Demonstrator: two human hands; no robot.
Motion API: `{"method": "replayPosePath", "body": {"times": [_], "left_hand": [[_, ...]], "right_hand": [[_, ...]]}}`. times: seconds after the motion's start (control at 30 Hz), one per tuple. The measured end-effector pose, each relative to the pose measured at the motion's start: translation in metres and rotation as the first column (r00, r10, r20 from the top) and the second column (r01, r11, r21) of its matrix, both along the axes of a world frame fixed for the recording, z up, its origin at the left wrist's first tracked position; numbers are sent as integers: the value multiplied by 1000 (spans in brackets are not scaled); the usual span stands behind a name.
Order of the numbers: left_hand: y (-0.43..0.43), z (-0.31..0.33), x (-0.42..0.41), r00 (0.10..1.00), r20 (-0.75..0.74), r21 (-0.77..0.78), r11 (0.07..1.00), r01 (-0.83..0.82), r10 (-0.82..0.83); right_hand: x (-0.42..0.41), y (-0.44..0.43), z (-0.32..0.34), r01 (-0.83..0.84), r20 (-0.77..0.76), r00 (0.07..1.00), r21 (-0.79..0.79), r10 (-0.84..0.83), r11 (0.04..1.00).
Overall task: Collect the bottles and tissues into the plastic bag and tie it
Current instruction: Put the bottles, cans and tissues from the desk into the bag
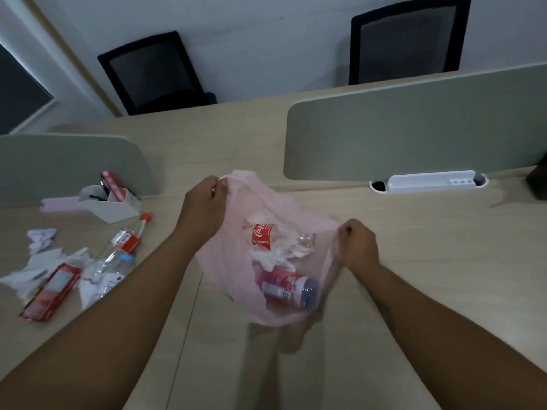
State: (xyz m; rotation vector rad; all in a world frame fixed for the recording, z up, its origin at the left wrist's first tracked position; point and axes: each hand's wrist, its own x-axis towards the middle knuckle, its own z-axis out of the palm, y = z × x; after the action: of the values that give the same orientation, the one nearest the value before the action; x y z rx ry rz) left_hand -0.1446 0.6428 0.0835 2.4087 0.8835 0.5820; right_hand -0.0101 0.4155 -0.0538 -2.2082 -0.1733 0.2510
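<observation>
A thin pink plastic bag (225, 279) is held spread above the desk. My left hand (204, 205) grips its far left edge and my right hand (359, 245) grips its right edge. Inside lie a red-labelled cola bottle (263, 236), crumpled white tissues (281, 253) and a pink-labelled bottle (288, 287). On the desk to the left rest a clear bottle with a red cap (128, 238), a clear bottle with a blue cap (114, 273), a red carton (50, 292) and loose tissues (41, 236).
A white desk organiser with pens (109, 199) stands at the left by a grey divider (65, 164). A second grey divider (414, 134) and a white tray (429, 182) sit at the right. Two black chairs (154, 72) stand beyond the beige desk (414, 261).
</observation>
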Motion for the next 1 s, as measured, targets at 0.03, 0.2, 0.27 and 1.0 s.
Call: {"method": "replayPosePath", "body": {"times": [0.03, 0.2, 0.27, 1.0], "left_hand": [[4, 11, 4, 1000, -14, 49, 999, 0, 1], [5, 70, 36, 979, 202, 59, 997, -51, 38], [-19, 62, 45, 989, -22, 98, 984, 146, -145], [-227, -52, 96, 536, -144, 7, 540, 841, -832]], "right_hand": [[8, -3, 18, 93, 66, 993, 39, -95, 995], [47, -31, 76, -29, 102, 994, -42, 33, 999], [54, -54, 83, -56, 32, 998, -77, 59, 995], [-176, -282, 122, 350, 189, 936, -385, -298, 854]]}}
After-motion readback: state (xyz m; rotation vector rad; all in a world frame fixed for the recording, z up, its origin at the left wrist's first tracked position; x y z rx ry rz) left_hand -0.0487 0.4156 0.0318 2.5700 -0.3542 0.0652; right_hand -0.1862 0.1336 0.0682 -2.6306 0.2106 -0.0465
